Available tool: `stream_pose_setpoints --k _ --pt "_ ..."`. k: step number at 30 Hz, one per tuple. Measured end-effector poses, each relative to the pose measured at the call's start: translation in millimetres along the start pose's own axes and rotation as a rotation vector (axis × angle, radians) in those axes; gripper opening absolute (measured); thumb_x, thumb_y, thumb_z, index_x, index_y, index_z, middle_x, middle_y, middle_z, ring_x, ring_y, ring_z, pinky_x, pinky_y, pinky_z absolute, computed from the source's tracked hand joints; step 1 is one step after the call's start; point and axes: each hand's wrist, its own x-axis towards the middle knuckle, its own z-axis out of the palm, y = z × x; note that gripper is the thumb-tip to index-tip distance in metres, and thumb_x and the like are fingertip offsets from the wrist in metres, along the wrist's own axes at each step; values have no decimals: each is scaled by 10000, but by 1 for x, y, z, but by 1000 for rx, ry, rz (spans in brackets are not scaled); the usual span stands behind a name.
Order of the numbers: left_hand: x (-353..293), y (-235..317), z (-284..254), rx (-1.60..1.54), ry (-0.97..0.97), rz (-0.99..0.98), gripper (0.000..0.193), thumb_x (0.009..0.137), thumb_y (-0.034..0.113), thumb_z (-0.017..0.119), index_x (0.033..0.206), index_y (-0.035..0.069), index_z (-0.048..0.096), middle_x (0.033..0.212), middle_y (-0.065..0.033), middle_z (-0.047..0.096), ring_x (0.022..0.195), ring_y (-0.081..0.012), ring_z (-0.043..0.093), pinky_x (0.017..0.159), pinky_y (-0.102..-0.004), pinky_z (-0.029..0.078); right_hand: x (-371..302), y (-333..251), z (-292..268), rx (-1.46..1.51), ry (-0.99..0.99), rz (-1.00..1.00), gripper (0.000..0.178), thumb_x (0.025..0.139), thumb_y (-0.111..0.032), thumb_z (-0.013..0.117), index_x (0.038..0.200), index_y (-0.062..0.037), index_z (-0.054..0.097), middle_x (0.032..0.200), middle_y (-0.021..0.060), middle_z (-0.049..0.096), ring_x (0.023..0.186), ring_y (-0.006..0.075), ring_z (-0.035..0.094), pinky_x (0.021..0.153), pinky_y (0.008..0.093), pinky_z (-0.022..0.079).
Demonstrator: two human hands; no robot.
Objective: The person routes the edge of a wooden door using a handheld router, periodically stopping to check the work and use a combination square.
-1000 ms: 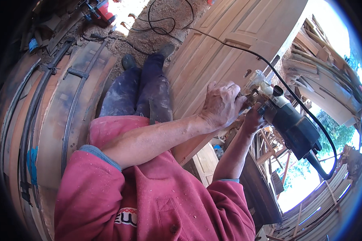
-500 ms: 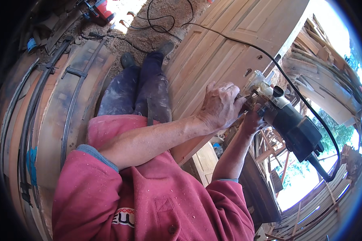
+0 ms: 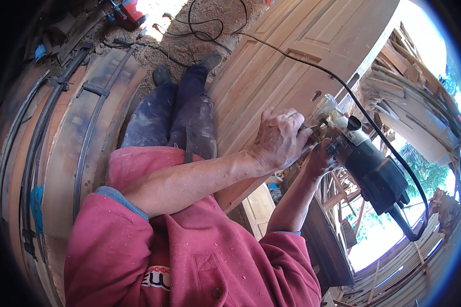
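A black trim router with a clear plastic base is tilted, its base end toward the wooden panelled door and its body pointing down right. My right hand is closed around the router's underside near its collar. My left hand is beside the base, fingers curled and thumb pressed in; a small piece at the fingertips is too hidden to name. The door has a dark slot near its edge, close to the base.
The router's black cord loops over the door to the sawdust-covered ground. Clamped boards stand at the left, with metal bar clamps on them. A red tool lies far left. Stacked timber fills the right side.
The router's body has dipped slightly lower and left in view, its cord along with it. Both hands keep nearly the same grip beside the base.
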Motion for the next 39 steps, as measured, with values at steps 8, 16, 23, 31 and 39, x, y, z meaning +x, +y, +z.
stream_pose_setpoints --k 8,16,23,31,39 --pt "0 0 -1 -19 5 -13 224 878 219 643 789 26 574 778 -140 579 764 -338 594 785 -464 392 -2 -4 1 188 27 116 668 862 -422 636 1337 13 459 1280 177 603 1176 294 589 1014 430 451" --pt "2 0 -6 3 -31 16 207 879 212 638 801 31 576 783 -135 586 779 -335 601 804 -480 388 -4 -6 3 262 32 235 914 818 -542 724 1431 9 330 1326 207 550 1247 319 543 1057 443 422" --pt "3 -1 -3 -7 -8 -8 212 880 217 632 808 26 576 803 -145 594 797 -338 605 812 -480 390 -5 -4 10 82 51 120 738 892 -602 570 1323 -7 504 1282 152 596 1198 292 562 1043 432 407" --pt "1 1 -1 -11 -42 -24 228 881 224 628 787 21 580 796 -146 596 786 -337 608 806 -461 398 -21 33 -10 -62 -7 92 905 800 -634 683 1400 -12 418 1328 148 534 1210 295 534 1042 435 401" --pt "0 4 -2 -17 -64 -38 244 884 229 627 774 16 581 763 -154 590 753 -343 605 804 -464 400 1 7 -3 263 -25 205 838 791 -596 701 1347 -11 476 1256 141 573 1173 276 556 1023 418 418"
